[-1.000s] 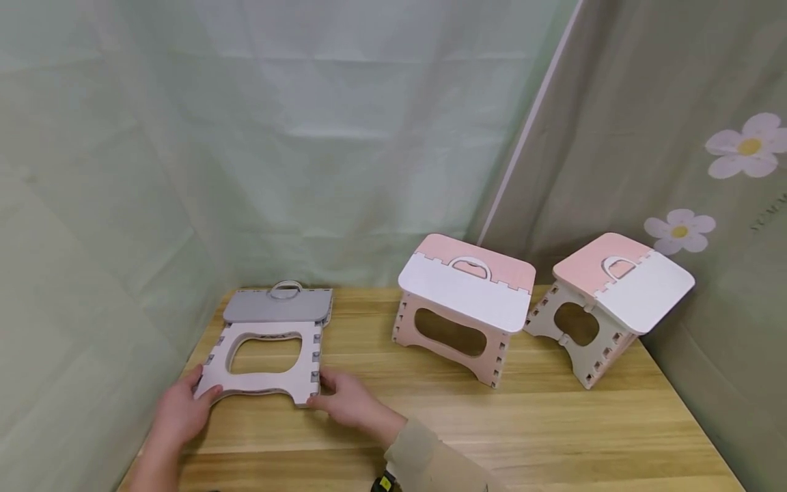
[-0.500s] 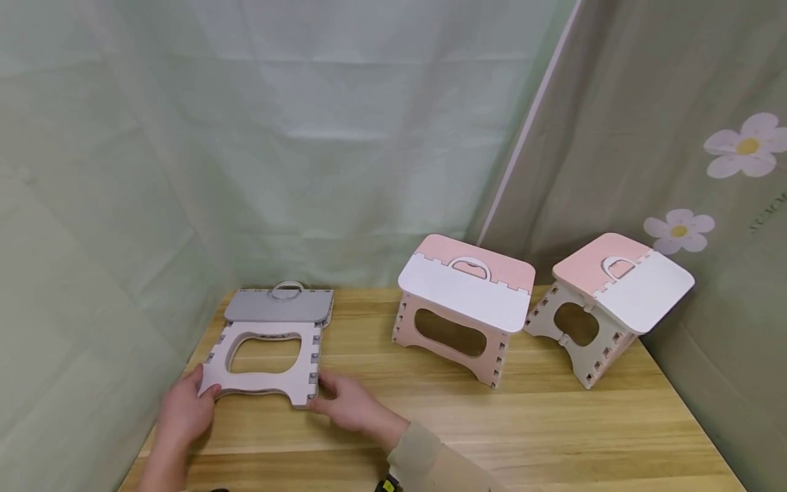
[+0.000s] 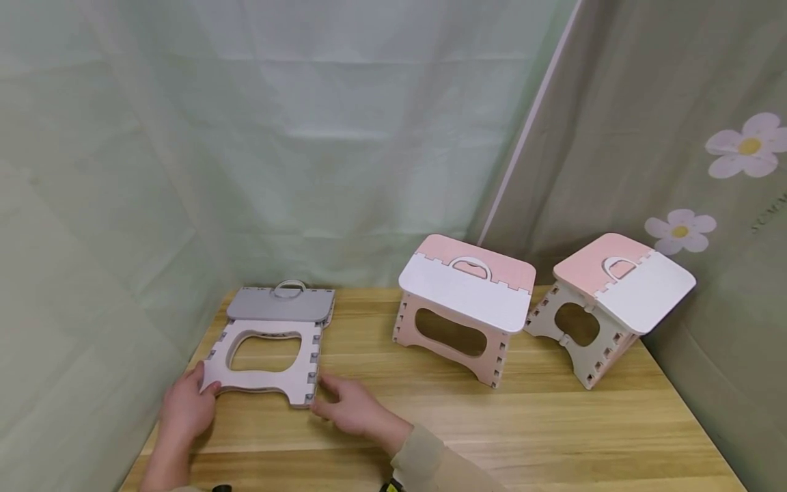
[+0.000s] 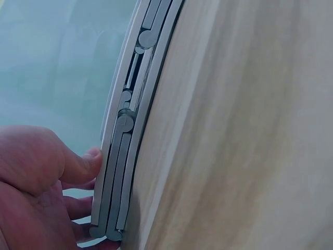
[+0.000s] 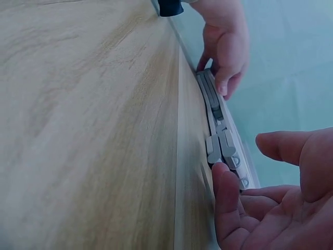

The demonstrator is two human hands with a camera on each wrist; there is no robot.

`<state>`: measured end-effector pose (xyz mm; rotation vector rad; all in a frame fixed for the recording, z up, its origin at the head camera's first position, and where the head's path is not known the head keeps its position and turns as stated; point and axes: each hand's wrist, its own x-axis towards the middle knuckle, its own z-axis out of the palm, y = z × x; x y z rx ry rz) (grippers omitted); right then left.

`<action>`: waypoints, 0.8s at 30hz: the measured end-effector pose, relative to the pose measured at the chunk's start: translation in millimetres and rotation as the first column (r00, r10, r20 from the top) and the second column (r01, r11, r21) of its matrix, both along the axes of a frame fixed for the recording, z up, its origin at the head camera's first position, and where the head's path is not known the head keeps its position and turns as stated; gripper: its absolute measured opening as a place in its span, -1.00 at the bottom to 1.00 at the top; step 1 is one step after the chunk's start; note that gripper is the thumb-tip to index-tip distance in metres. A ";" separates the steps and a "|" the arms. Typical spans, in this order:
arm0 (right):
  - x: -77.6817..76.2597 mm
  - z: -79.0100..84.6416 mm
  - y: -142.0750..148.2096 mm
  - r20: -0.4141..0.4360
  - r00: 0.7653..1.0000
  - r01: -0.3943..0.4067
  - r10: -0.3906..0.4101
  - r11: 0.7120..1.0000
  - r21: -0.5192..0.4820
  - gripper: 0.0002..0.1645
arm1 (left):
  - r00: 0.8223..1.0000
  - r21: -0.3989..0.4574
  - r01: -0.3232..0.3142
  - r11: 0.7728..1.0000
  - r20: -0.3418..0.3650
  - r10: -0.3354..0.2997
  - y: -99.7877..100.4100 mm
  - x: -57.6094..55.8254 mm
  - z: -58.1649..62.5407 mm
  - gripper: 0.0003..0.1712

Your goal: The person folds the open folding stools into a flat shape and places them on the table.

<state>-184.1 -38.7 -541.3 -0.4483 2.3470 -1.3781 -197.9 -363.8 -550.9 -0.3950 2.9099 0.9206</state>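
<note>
A folding stool [image 3: 264, 379], grey and white, lies folded flat at the left of the wooden table. My left hand [image 3: 187, 403] grips its near left corner; in the left wrist view the thumb [image 4: 92, 159] presses the upper face and the fingers reach round the stacked edge. At the near right corner is my right hand [image 3: 353, 406]. The right wrist view shows that hand [image 5: 281, 203] with its thumb raised off the stool [image 5: 221, 138] and its fingers loosely bent right at the corner.
Two pink and white folding stools stand unfolded on the table [image 3: 492, 437]: one stool [image 3: 467, 294] is right of centre, the other stool [image 3: 624, 287] farther right. A pale green curtain [image 3: 344, 137] hangs behind and along the left; a flowered curtain [image 3: 615, 157] is at the right.
The grey and white stool has shifted very slightly away and to the right, with the left hand following. The right hand has drawn a little off its corner. The pink stools stay put.
</note>
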 end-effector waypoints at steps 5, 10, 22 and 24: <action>-0.1 -0.9 3.9 0.015 1.000 0.014 -0.014 1.000 0.007 -0.20 | 1.000 -0.001 0.004 1.000 -0.004 -0.004 -1.7 0.0 -2.1 -0.24; -3.0 -3.5 9.9 0.039 0.999 0.030 -0.029 1.000 -0.010 -0.20 | 1.000 0.019 0.004 1.000 -0.013 -0.003 -3.5 0.3 -3.5 -0.24; -3.4 13.3 64.9 -0.024 0.992 -0.123 0.123 0.992 0.010 -0.36 | 0.982 0.135 -0.044 0.990 -0.174 0.068 -0.1 8.1 1.1 -0.19; -2.3 18.9 78.7 -0.026 0.987 -0.157 0.157 0.988 0.005 -0.38 | 0.964 0.137 -0.049 0.989 -0.254 0.083 3.2 10.3 5.6 -0.22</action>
